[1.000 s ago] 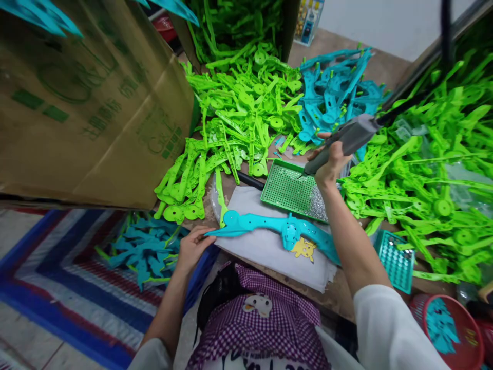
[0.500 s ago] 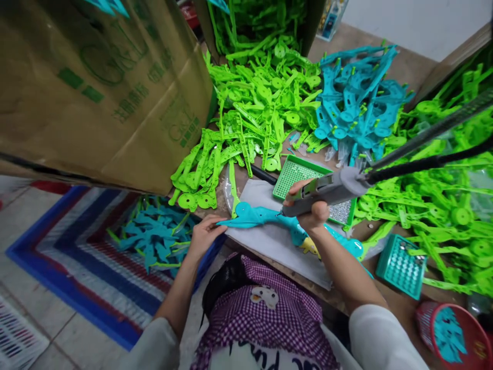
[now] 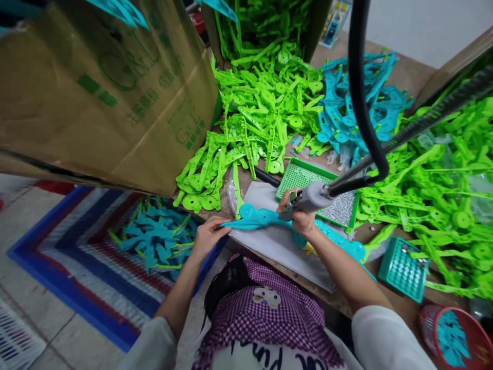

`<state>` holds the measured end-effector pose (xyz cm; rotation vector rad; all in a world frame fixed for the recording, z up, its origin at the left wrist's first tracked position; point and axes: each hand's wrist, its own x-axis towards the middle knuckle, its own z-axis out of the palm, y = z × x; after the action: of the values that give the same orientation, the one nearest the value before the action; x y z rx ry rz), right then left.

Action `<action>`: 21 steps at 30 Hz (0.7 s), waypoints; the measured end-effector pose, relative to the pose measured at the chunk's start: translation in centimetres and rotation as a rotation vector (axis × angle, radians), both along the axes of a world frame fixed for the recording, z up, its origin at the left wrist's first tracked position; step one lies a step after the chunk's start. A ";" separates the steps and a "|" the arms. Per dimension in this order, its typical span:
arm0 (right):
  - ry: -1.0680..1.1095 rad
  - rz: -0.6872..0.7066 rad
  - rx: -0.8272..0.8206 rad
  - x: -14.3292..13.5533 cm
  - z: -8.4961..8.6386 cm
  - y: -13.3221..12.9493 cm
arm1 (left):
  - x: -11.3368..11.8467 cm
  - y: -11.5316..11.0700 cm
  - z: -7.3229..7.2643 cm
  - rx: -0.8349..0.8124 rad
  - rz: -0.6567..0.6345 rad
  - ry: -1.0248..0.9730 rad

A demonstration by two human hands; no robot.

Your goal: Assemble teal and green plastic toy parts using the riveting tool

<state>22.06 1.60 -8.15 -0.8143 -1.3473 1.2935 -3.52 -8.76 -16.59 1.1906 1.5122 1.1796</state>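
Observation:
A long blue plastic piece (image 3: 254,218) lies across a pale cloth (image 3: 285,250) at the table's near edge. My left hand (image 3: 210,234) pinches its pointed left end. In my right hand (image 3: 299,216) is a grey power screwdriver (image 3: 311,196), held over the middle of the piece; its tip is hidden. A yellow part (image 3: 309,248) shows below the blue piece, partly behind my right forearm. Just behind the tool is a green tray (image 3: 295,177) with small metal screws in its right side.
Light green parts (image 3: 265,97) are heaped at the back, blue ones (image 3: 358,103) to their right. A large carton (image 3: 115,103) stands left. A teal tray (image 3: 403,269) and red basket (image 3: 431,329) are at right. A black hose (image 3: 356,77) hangs above the table.
The screwdriver has shifted left and stands more upright, with my right hand around it. Its black hose now bends up high. The whole view has shifted slightly.

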 end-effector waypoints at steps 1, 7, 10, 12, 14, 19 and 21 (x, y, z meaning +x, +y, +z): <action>0.029 0.001 0.005 0.1 0.4 0.1 | 0.0 0.0 0.0 0.000 0.000 -0.002; 0.184 -0.372 0.113 2.7 3.3 5.1 | -0.2 0.0 -0.2 -0.022 -0.003 0.035; 0.148 -0.496 0.187 4.4 3.5 7.9 | -0.2 0.0 -0.2 -0.010 0.000 0.048; 0.165 -0.512 0.190 4.9 3.4 8.4 | -0.2 0.0 -0.2 -0.006 -0.007 0.046; 0.201 -0.509 0.157 4.9 3.2 7.8 | -0.2 -0.1 -0.4 -0.006 -0.010 0.046; 0.203 -0.395 0.020 3.7 2.9 5.3 | -0.4 -0.1 -0.6 -0.008 0.007 0.078; 0.207 -0.376 0.011 3.3 2.5 4.8 | -0.4 -0.1 -0.5 -0.019 -0.005 0.086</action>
<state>25.37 6.42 -5.69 -0.8537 -0.9808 1.0401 -3.88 -8.85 -17.06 1.2459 1.5795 1.1210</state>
